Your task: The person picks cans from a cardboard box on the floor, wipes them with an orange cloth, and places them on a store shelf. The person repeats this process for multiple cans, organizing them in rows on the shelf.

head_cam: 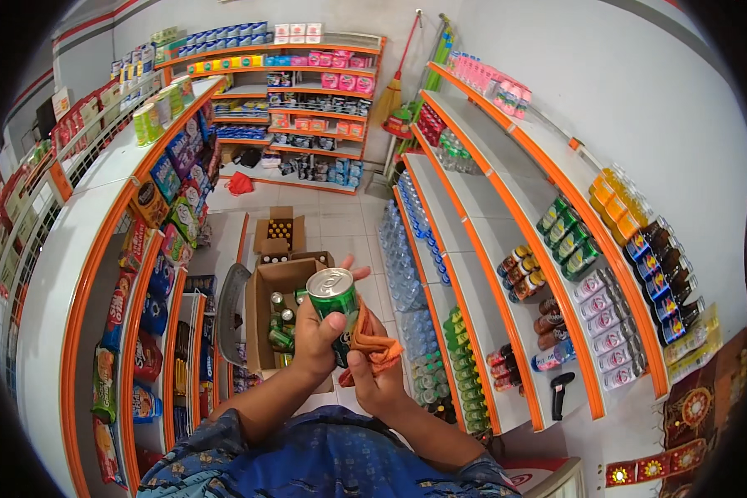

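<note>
My left hand (317,336) grips a green metal drink can (336,300), held upright with its silver lid facing me. On the can's right side, my right hand (376,380) holds an orange cloth (373,341) against it. Below and to the left of the can, an open cardboard box (258,336) contains several green cans (280,338), some upright and some lying on their sides. The can and hands hide part of the box.
Orange-edged shelves with snack packets (152,202) run along my left. Drink shelves (485,249) stand on my right, holding green cans (569,239) and white cans (604,330). A cardboard box of bottles (295,227), a grey plastic stool or basket (231,311) and a broom (389,99) are ahead.
</note>
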`<state>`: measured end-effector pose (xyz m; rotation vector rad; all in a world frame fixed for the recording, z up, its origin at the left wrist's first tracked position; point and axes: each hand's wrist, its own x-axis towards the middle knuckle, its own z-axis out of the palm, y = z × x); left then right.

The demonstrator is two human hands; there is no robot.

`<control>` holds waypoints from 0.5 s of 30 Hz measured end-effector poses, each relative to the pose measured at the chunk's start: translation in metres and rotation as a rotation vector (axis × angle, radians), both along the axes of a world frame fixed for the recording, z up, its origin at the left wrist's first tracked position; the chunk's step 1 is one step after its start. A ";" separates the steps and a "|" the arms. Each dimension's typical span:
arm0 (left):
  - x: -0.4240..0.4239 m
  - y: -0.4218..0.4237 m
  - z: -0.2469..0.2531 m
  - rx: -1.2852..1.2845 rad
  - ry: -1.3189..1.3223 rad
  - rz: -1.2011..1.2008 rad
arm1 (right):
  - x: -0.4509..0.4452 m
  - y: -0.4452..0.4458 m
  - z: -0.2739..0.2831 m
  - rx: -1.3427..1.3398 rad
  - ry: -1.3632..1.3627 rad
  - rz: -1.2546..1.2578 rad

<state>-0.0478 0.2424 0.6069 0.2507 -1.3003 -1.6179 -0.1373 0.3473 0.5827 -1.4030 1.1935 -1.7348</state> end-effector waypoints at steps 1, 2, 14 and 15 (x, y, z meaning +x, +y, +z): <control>-0.002 -0.001 -0.003 -0.019 -0.017 -0.006 | -0.003 -0.001 0.000 0.023 -0.026 0.013; -0.007 -0.001 -0.008 -0.059 0.033 0.048 | -0.006 -0.001 0.000 0.046 -0.053 0.024; -0.054 0.007 -0.077 -0.378 0.051 -0.062 | -0.055 0.035 -0.057 0.397 -0.866 -0.082; -0.053 0.010 -0.085 -0.294 0.035 -0.083 | -0.058 0.043 -0.062 0.426 -0.856 -0.096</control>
